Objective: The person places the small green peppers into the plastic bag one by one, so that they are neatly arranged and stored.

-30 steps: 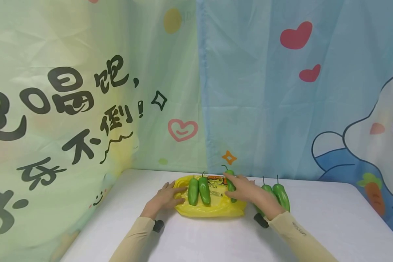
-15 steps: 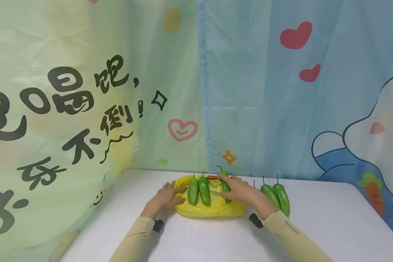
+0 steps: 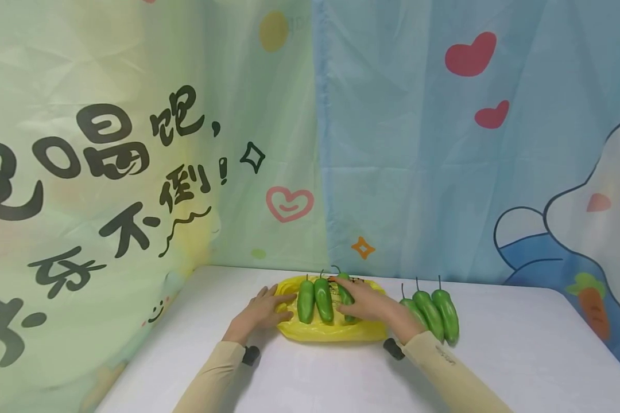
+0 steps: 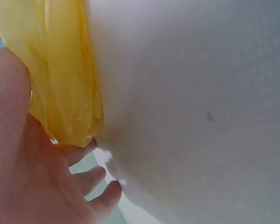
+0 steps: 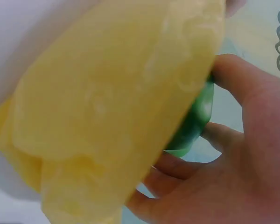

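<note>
A yellow plastic bag (image 3: 333, 332) lies on the white table, with two long green peppers (image 3: 305, 302) side by side on its left half. My right hand (image 3: 371, 304) grips another green pepper (image 3: 344, 296) over the bag, close to the right of that pair, its curved stem pointing to the back. In the right wrist view the bag partly hides this pepper (image 5: 191, 123) between thumb and fingers. At the bag's left edge rests my left hand (image 3: 260, 311), fingers spread. The left wrist view has the bag (image 4: 67, 79) lying against that hand's thumb and fingers.
Right of the bag, three more green peppers (image 3: 429, 314) lie close together on the table (image 3: 522, 355), one partly behind my right forearm. A printed cloth backdrop (image 3: 372, 143) rises behind the table and along its left side.
My right hand has slid the pepper leftward across the bag, toward the two peppers there. Its forearm now covers less of the three peppers at the right. The left hand stays put.
</note>
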A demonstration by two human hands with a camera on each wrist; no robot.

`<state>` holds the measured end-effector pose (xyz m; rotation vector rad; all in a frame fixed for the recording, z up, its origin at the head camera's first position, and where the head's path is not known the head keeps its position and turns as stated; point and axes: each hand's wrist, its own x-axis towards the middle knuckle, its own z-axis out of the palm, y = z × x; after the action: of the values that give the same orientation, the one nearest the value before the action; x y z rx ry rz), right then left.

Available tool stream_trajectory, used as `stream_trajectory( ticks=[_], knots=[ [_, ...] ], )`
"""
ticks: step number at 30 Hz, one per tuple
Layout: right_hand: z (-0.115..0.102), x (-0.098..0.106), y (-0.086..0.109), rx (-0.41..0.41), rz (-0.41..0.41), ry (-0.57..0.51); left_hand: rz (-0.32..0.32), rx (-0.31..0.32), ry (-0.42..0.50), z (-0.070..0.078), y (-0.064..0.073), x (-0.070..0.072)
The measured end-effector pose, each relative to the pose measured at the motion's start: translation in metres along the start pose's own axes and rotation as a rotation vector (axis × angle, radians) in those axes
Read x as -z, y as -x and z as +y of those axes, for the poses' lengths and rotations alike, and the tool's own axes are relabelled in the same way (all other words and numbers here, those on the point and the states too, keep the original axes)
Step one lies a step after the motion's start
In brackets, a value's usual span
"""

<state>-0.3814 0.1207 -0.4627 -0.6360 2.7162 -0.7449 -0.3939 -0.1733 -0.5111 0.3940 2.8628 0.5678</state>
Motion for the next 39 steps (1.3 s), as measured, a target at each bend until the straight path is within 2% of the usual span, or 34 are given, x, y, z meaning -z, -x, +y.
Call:
stream_trajectory(
  ticks=[5, 21, 30, 39],
  knots=[
    [0.002, -0.007, -0.005, 0.027, 0.008, -0.015, 0.005, -0.004, -0.011, 0.000, 0.000, 0.000],
    [0.007, -0.025, -0.022, 0.000, 0.012, -0.011, 0.009, 0.000, -0.003, 0.000, 0.000, -0.001],
    [0.003, -0.028, -0.023, -0.044, 0.008, -0.015, 0.013, -0.007, -0.003, -0.001, -0.001, -0.001],
    [-0.001, -0.025, -0.020, -0.074, -0.010, 0.006, 0.007, 0.017, 0.000, -0.001, -0.001, -0.001]
  ],
)
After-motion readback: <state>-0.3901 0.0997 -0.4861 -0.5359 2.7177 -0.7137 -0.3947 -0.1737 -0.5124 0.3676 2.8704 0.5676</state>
